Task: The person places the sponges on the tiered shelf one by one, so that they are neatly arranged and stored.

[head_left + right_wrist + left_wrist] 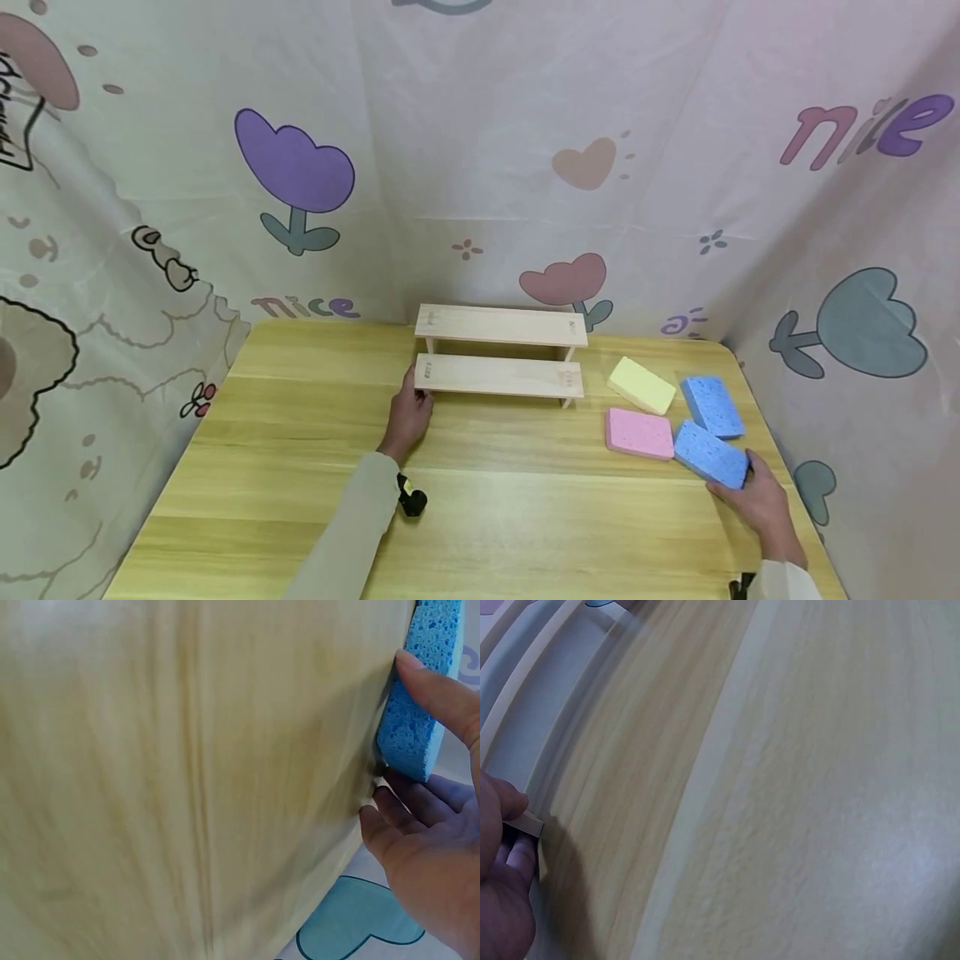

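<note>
In the pinch of the right hand [759, 502] is the near blue sponge [709, 454] — beyond that grip lie the pink sponge [639, 433], yellow sponge [642, 386] and far blue sponge [712, 405], none yet on the wooden rack [498, 375] that the left hand [407, 419] grips — so the work looks barely begun.

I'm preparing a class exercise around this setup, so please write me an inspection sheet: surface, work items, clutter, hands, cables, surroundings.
Surface: light wood-grain table.
Work items: two-tier wooden stand, rear tier higher; to its right, a yellow sponge, a pink sponge, a far blue sponge and a near blue sponge.
Clutter: nothing seen.
Left hand: grips the left end of the stand's front tier.
Right hand: holds the near blue sponge by its right end.
Cables: nothing seen.
Surroundings: printed cloth behind the table and at both sides, with flowers, hearts and the word "nice".
</note>
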`<state>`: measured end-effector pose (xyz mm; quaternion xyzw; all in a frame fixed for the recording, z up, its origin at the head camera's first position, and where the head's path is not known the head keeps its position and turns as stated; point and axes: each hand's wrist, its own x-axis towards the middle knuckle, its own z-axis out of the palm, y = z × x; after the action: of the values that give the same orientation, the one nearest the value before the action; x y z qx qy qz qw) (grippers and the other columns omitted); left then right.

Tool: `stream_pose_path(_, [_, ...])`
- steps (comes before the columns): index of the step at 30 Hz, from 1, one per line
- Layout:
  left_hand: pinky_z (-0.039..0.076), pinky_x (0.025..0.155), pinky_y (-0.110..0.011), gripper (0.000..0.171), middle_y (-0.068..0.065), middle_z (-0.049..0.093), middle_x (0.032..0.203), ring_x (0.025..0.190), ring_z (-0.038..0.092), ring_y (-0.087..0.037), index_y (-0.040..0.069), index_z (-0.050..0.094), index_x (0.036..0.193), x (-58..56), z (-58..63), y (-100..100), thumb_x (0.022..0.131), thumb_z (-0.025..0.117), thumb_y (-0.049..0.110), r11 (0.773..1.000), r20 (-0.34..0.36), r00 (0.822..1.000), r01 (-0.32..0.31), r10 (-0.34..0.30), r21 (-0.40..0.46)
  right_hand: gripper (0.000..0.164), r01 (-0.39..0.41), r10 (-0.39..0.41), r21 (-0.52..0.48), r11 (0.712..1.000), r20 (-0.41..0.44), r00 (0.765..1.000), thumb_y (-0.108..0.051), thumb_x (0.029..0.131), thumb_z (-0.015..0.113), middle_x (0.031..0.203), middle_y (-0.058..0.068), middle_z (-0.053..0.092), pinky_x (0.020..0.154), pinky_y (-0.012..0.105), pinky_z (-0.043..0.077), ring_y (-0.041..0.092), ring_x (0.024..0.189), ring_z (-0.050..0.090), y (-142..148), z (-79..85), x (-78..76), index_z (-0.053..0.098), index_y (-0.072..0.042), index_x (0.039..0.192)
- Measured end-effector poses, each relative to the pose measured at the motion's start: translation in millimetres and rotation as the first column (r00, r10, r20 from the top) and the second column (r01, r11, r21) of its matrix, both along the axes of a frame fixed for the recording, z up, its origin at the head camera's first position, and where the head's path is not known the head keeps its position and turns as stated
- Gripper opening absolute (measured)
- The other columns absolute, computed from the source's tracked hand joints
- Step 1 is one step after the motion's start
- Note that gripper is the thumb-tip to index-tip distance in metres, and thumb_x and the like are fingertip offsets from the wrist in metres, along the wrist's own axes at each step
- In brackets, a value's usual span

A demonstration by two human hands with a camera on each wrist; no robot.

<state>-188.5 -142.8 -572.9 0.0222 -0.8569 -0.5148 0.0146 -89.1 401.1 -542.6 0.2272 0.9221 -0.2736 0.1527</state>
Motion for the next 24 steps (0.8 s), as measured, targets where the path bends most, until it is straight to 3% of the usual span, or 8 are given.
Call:
stream_pose_path(12, [0.049,0.094,-0.048,0.069,-0.024,0.048,0.140,0.122,0.053,-0.035,0.011,0.014,0.153,4.7,-3.9,-0.4,0.094,0.050,0.004,1.000,-0.007,1.000,-0.017,0.017,-0.020,0.114,0.035,-0.035,0.000,0.999,-0.035,0.999,-0.046,0.075,0.076,0.148,0.039,0.012,0.108,0.065,0.020,0.057,0.134,0.014,-2.5,-3.4,3.6,0.007,0.009,0.148])
stream_pose_path(24, [0.046,0.100,-0.049,0.069,-0.023,0.043,0.144,0.129,0.047,-0.035,0.009,0.015,0.152,0.4,-1.6,1.1,0.093,0.050,0.002,1.000,-0.020,1.000,-0.015,0.015,-0.007,0.116,0.051,-0.051,0.001,0.999,-0.053,0.997,-0.054,0.072,0.075,0.148,0.039,0.015,0.108,0.065,0.022,0.056,0.134,0.017,-0.5,0.1,3.7,0.012,0.007,0.148])
